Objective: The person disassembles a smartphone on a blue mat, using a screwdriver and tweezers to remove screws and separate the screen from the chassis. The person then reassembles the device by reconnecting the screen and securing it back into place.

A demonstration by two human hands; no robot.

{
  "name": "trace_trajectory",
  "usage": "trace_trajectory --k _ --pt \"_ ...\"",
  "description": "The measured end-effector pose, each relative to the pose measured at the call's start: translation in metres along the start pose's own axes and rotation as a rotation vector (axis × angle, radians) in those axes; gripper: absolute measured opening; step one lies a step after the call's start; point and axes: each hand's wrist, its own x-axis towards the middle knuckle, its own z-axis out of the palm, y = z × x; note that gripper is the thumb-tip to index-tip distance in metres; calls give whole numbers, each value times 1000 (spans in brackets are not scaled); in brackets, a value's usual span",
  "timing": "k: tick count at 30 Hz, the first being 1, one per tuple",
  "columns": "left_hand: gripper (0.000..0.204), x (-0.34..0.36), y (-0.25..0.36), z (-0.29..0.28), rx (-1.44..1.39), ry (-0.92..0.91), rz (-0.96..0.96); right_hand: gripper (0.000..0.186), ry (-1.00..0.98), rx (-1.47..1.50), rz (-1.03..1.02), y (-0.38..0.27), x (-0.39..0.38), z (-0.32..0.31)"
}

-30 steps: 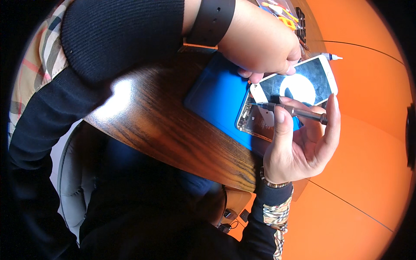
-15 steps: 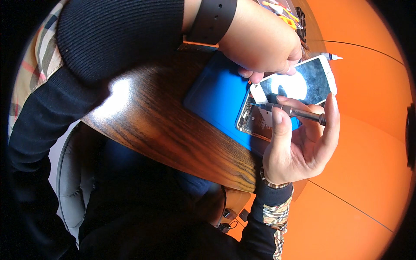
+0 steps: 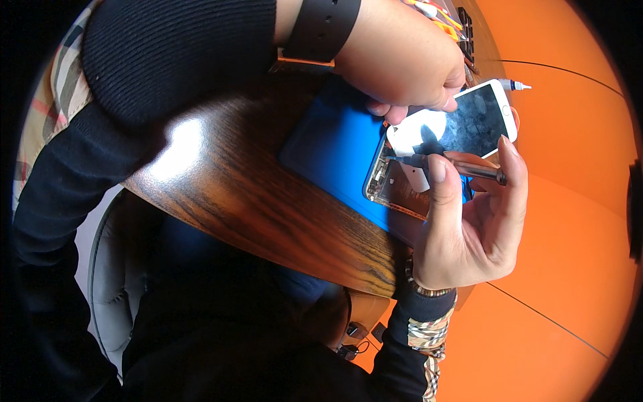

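Note:
An opened smartphone body (image 3: 402, 191), its inner parts exposed, lies on a blue mat (image 3: 321, 144). Against its upper end a white-framed phone screen (image 3: 479, 120) is held raised and tilted, with a bright glare on its glass. My left hand (image 3: 418, 77) reaches over from the upper left, its fingers closed on the screen's near left edge; some fingertips are hidden. In my right hand (image 3: 475, 234) is a slim metallic screwdriver (image 3: 475, 173), gripped between thumb and fingers. Its tip points left, at the exposed parts near the body's upper end.
The dark wooden table (image 3: 268, 208) curves along its near edge. A small white-tipped bottle (image 3: 516, 85) lies beyond the screen. Orange and white tools (image 3: 439, 17) sit at the far edge, beside a black rack-like object (image 3: 465, 33). An orange panel (image 3: 562, 201) stands at the right.
The raised screen has shifted slightly left, and the glare on it has slid toward its left end. My right hand has moved a little down and right, its grip on the screwdriver slightly changed.

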Motion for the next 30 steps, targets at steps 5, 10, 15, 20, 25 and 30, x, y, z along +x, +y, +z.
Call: trace_trajectory --k 5,10,15,20,25,30 --pt "34 -5 2 5 64 55 19 65 -20 -37 -20 -4 2 2" --pt "33 -12 5 1 -43 46 -77 63 -49 -7 -29 -8 1 6" --pt "32 -16 -1 5 39 75 -73 61 -79 14 -65 -9 -1 11" --pt "32 -20 0 13 85 108 -127 60 -98 80 1 -10 -5 12" --pt "31 -12 4 10 -10 65 -226 63 -143 128 40 -11 -8 8" --pt "32 -10 -2 21 141 162 -19 64 -129 191 32 -4 -9 4"
